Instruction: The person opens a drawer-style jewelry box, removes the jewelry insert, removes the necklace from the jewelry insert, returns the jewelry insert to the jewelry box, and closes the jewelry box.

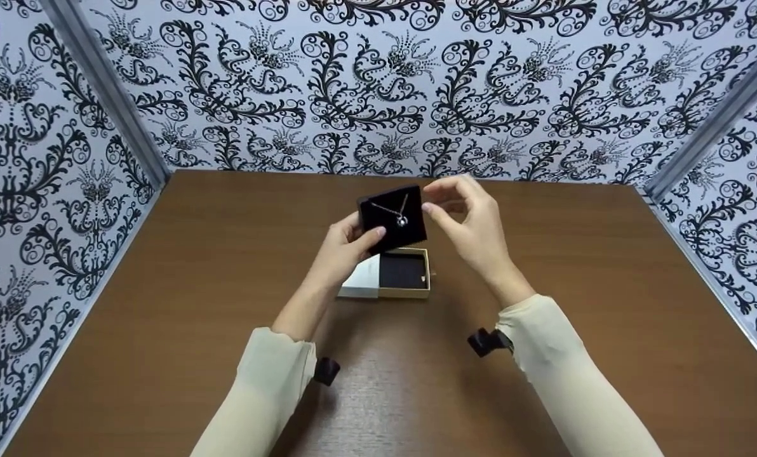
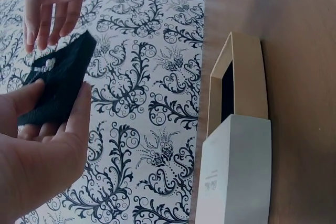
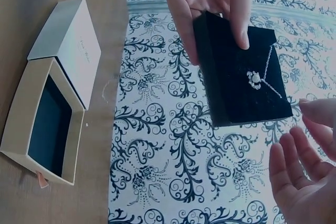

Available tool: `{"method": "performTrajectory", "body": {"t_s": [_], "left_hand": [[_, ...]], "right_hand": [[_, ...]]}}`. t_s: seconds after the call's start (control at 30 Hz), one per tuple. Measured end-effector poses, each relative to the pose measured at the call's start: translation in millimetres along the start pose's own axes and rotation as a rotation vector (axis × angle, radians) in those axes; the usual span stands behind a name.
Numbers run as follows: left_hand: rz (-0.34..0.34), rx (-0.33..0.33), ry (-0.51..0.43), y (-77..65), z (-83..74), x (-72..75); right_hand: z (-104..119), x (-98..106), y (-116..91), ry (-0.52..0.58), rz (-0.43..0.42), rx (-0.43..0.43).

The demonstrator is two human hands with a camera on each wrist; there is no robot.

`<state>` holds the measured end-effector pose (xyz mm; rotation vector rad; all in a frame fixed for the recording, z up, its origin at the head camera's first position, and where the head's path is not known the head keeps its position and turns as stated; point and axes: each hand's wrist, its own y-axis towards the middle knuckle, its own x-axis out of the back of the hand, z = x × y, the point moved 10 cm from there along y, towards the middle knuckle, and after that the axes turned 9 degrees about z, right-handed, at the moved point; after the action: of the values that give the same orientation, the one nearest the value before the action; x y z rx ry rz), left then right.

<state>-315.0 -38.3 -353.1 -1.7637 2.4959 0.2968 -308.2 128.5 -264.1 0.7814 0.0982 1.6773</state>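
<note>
A black padded jewellery insert (image 1: 385, 219) is held tilted above the table by my left hand (image 1: 343, 251), thumb on its front and fingers behind. Across its face lies a fine silver necklace (image 3: 255, 80) with a small sparkling pendant. My right hand (image 1: 474, 222) hovers close to the insert's right edge, fingers loosely bent, with nothing seen between them. Below, on the table, sits a drawer-style gift box: a white sleeve (image 2: 236, 166) with a gold-edged tray (image 2: 249, 77) pulled partly out. The tray's inside is dark, and a small ribbon tab (image 3: 42, 180) sticks out at its end.
The brown wooden table (image 1: 194, 317) spreads around the box. Walls covered in black-and-white patterned paper (image 1: 378, 82) stand at its back and sides, with grey metal posts (image 1: 112, 89) at the corners. Dark wrist devices (image 1: 488, 341) hang below both sleeves.
</note>
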Motion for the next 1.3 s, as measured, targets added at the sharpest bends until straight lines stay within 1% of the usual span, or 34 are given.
{"method": "performTrajectory", "body": {"t_s": [0.07,0.17,0.3,0.47,0.57,0.67,0.77,1.03,1.17,1.3], "left_hand": [[-0.029,-0.025,0.004,-0.3,-3.7,0.9],[-0.052,-0.062,0.023,-0.8,-9.0,-0.1],[-0.068,-0.119,0.085,-2.3,-15.7,-3.5],[-0.082,-0.189,0.190,-5.8,-22.5,-8.8],[-0.069,-0.210,0.213,-7.1,-24.1,-12.6],[-0.063,-0.217,0.214,-8.2,-24.3,-14.1],[-0.069,-0.208,0.211,-9.2,-23.1,-13.4],[-0.080,-0.186,0.220,-9.1,-19.1,-11.2],[-0.079,-0.187,0.233,-8.5,-18.1,-11.1],[-0.074,-0.180,0.238,-7.9,-16.9,-12.0]], "right_hand": [[1.4,-2.5,-0.4,-0.015,0.016,-0.004],[1.1,-8.6,0.0,-0.026,0.047,-0.014],[-3.1,-17.4,0.5,-0.044,0.066,-0.033],[-9.4,-24.1,0.5,-0.071,0.044,-0.076],[-11.1,-24.2,0.7,-0.082,0.020,-0.092],[-10.5,-24.8,0.2,-0.079,0.026,-0.099],[-12.3,-24.8,-0.3,-0.047,0.051,-0.127],[-23.5,-26.1,1.4,0.062,0.185,-0.246],[-24.9,-29.2,1.8,0.143,0.245,-0.264],[-24.6,-30.0,2.1,0.210,0.261,-0.274]]}}
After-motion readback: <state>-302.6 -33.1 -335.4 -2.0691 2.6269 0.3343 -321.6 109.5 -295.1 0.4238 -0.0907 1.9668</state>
